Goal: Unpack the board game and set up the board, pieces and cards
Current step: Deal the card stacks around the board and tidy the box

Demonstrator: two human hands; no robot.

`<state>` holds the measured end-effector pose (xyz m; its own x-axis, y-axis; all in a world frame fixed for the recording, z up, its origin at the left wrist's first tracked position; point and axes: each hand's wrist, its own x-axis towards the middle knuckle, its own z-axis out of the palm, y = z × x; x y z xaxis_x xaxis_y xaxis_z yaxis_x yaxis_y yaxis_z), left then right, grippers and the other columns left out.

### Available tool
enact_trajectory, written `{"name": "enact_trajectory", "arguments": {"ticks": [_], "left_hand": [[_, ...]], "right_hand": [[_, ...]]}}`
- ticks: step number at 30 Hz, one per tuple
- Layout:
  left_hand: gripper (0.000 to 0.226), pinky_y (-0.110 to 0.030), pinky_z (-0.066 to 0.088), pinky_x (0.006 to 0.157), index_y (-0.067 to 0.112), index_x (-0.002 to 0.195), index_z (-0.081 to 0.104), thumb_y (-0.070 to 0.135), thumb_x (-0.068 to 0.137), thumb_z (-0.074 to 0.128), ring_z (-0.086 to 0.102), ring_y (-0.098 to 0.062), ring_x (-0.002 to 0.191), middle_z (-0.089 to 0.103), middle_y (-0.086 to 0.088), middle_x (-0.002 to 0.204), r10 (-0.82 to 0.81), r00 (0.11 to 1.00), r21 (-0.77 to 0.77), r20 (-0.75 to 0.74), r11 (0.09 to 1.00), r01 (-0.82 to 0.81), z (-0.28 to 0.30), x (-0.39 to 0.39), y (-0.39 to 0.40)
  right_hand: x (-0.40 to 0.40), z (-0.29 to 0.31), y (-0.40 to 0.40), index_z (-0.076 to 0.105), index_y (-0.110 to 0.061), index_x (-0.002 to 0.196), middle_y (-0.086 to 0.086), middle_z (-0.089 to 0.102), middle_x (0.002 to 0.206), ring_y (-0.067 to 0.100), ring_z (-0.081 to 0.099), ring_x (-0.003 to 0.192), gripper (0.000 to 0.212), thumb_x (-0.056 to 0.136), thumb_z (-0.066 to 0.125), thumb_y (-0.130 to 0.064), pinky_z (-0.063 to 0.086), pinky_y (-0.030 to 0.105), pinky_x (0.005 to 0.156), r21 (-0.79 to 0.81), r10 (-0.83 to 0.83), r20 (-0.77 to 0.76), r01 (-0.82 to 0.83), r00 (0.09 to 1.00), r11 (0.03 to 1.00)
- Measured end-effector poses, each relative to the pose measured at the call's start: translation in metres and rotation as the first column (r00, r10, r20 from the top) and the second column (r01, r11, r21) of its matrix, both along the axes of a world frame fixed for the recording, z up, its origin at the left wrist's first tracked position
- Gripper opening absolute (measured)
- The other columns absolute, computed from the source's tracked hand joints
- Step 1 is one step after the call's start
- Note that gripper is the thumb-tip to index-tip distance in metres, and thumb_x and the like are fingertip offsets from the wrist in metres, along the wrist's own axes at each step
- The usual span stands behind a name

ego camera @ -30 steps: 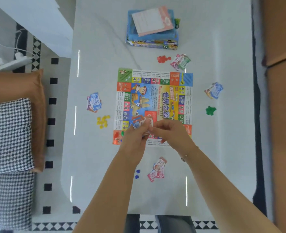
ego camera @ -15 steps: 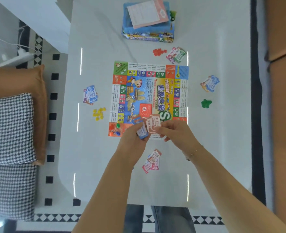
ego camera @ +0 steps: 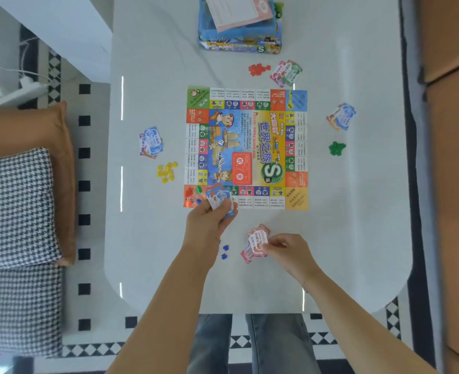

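The colourful game board [ego camera: 247, 148] lies flat mid-table with an orange card deck [ego camera: 241, 168] and a white die [ego camera: 221, 142] on it. My left hand [ego camera: 209, 220] grips a small stack of paper money [ego camera: 218, 198] over the board's near-left corner. My right hand [ego camera: 286, 251] pinches a pink note [ego camera: 258, 240] over the pink money pile [ego camera: 251, 253] near the front edge. More money piles lie at the left [ego camera: 150, 143], far side [ego camera: 286, 73] and right [ego camera: 341, 116]. Token heaps: yellow [ego camera: 166, 171], red [ego camera: 258, 69], green [ego camera: 336, 147], blue [ego camera: 225, 251].
The open game box [ego camera: 239, 47] with a rules sheet [ego camera: 240, 9] stands at the table's far edge. Cushions [ego camera: 20, 206] lie on the left, a wooden surface [ego camera: 452, 157] on the right. Small pawns [ego camera: 193, 195] stand on the board's near-left corner.
My right hand has moved from my left hand's stack down to the pink pile near the front edge, carrying a pink note. My left hand stays by the board's corner.
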<state>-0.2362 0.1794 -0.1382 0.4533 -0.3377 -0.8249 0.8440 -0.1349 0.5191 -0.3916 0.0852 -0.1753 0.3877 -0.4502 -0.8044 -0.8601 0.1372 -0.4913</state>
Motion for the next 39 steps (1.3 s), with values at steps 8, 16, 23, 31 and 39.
{"name": "enact_trajectory", "arguments": {"ticks": [8,16,23,31,39], "left_hand": [[0.019,-0.026,0.052,0.092,0.003,0.108,0.064,0.007,0.091,0.061,0.067,-0.014,0.093,0.069,-0.008,0.104,-0.053,0.999,0.009,0.007,0.999,0.053,-0.005,-0.003,0.013],[0.015,-0.021,0.056,0.079,0.018,0.098,0.068,0.008,0.086,0.067,0.07,-0.015,0.091,0.074,-0.002,0.099,-0.339,0.913,0.11,0.225,0.94,0.322,0.004,0.004,-0.006],[0.025,-0.022,0.057,0.076,0.014,0.105,0.067,0.009,0.081,0.073,0.071,-0.015,0.087,0.075,-0.001,0.095,-0.503,0.817,0.114,0.282,0.863,0.492,0.01,0.011,-0.042],[0.02,-0.024,0.057,0.081,0.011,0.107,0.067,0.014,0.087,0.068,0.07,-0.016,0.091,0.074,-0.006,0.099,-0.586,0.784,0.055,0.204,0.806,0.589,0.004,0.013,-0.067],[0.017,-0.028,0.058,0.08,0.012,0.105,0.069,0.007,0.09,0.062,0.072,-0.019,0.088,0.075,-0.006,0.096,-0.51,0.841,0.087,0.181,0.86,0.502,-0.006,0.006,-0.08]], "right_hand": [[-0.011,-0.017,0.024,0.046,-0.017,0.081,-0.011,0.045,0.073,0.003,0.045,0.063,0.028,0.082,0.069,-0.034,0.029,0.013,0.052,-0.403,0.116,-0.068,-0.134,0.991,0.905],[0.018,0.027,-0.007,0.051,-0.009,0.075,0.0,0.052,0.068,0.002,0.046,0.059,0.02,0.087,0.063,-0.02,0.037,0.009,0.053,-0.18,-0.268,0.269,0.322,0.925,0.93],[0.06,0.047,-0.064,0.072,-0.013,0.081,-0.015,0.06,0.06,0.001,0.048,0.055,0.01,0.082,0.072,-0.023,0.037,0.01,0.05,-0.017,-0.185,0.441,0.214,0.878,0.977],[0.056,0.032,-0.086,0.07,-0.01,0.075,-0.009,0.06,0.057,0.0,0.048,0.047,0.01,0.083,0.071,-0.015,0.036,0.008,0.046,0.0,-0.178,0.414,0.195,0.893,0.981],[0.047,0.024,-0.097,0.072,-0.009,0.078,0.011,0.069,0.077,0.006,0.053,0.058,0.007,0.082,0.072,-0.014,0.039,0.01,0.046,-0.004,-0.224,0.371,0.243,0.901,0.97]]}}
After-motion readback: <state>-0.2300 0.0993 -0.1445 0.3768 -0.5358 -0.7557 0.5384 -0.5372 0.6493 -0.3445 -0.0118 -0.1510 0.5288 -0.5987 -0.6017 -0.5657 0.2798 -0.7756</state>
